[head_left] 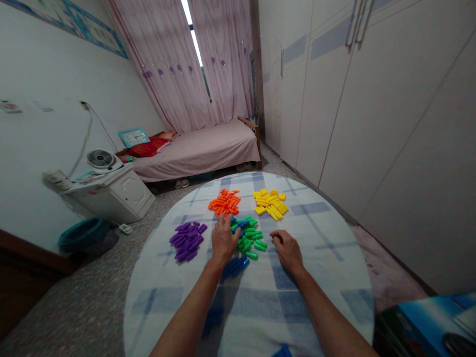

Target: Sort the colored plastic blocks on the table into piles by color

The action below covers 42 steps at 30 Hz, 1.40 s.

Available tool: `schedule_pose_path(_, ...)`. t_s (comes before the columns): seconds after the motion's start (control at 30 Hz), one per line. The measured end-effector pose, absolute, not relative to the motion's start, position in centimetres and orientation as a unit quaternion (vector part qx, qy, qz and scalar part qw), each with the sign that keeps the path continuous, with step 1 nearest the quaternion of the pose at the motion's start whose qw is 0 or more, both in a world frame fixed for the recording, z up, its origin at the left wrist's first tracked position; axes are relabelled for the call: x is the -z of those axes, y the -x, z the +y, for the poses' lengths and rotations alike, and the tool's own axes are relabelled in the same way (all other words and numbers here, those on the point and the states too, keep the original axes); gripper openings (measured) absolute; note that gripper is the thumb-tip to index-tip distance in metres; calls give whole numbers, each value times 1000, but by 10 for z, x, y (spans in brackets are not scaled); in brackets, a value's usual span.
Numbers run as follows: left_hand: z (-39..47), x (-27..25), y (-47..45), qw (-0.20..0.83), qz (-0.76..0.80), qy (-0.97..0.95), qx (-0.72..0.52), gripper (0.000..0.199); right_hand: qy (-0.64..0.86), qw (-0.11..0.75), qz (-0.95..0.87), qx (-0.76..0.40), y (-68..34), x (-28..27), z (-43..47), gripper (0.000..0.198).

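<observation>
My left hand [223, 238] reaches over the left edge of a pile of green plastic pieces [253, 238], its thumb and fingers apart. A few blue plastic pieces [243, 224] lie among the green ones, close to its fingertips and thumb. More blue pieces [238, 267] lie beside my left wrist. To the right of the green pile, my right hand [287, 252] rests low over the cloth with fingers curled in. Whatever those fingers hold, if anything, is hidden. Piles of purple pieces [187, 241], orange pieces [225, 202] and yellow pieces [270, 203] surround the green pile.
A checked cloth [327, 258] covers the round table. Another blue piece [281, 351] lies at the near edge, and some are partly behind my left forearm. Beyond stand a bed [201, 153], a white cabinet [115, 196] with a fan [101, 158], and a wardrobe [334, 124].
</observation>
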<state>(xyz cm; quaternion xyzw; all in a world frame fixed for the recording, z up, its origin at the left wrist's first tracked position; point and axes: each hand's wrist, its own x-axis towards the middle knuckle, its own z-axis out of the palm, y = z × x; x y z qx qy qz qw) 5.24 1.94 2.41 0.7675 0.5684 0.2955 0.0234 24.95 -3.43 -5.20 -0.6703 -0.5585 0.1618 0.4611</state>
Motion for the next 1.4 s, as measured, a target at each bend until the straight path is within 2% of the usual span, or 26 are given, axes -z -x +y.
schedule_pose_path(0.07,-12,-27,-50,42,511,-802,-306,39,669,464,-559,-159,-250,52,-34,24)
schedule_pose_path(0.13,-55,-23,-47,105,409,-864,-273,36,667,465,-561,-157,-250,53,-34,24)
schedule_pose_path(0.2,-100,-9,-44,134,304,-918,-215,45,666,463,-564,-155,-250,53,-34,24)
schedule_pose_path(0.23,-120,0,-43,129,257,-939,-191,51,667,461,-565,-154,-250,54,-34,23)
schedule_pose_path(0.27,-136,11,-43,112,205,-957,-173,49,667,460,-566,-153,-250,54,-34,23)
schedule_pose_path(0.37,-164,39,-45,56,160,-973,-159,27,670,457,-565,-152,-251,56,-33,23)
schedule_pose_path(0.5,-165,53,-48,48,188,-965,-176,34,668,457,-568,-149,-251,56,-33,23)
schedule_pose_path(0.67,-146,34,-42,76,251,-939,-220,40,668,455,-571,-145,-252,55,-34,24)
schedule_pose_path(0.77,-115,16,-33,116,341,-898,-253,47,670,452,-571,-146,-252,56,-34,25)
schedule_pose_path(0.87,-72,5,-26,141,417,-851,-288,42,668,452,-571,-150,-252,55,-34,25)
schedule_pose_path(0.97,-30,0,-27,146,477,-813,-301,39,666,453,-572,-153,-252,55,-34,25)
schedule_pose_path(1.1,-4,-5,-32,136,520,-779,-323,47,666,454,-572,-151,-252,54,-35,26)
schedule_pose_path(1.27,-37,-3,-4,96,521,-779,-335,43,665,455,-572,-152,-252,55,-35,25)
schedule_pose_path(1.4,-96,13,41,36,536,-801,-264,55,671,447,-571,-153,-251,55,-35,25)
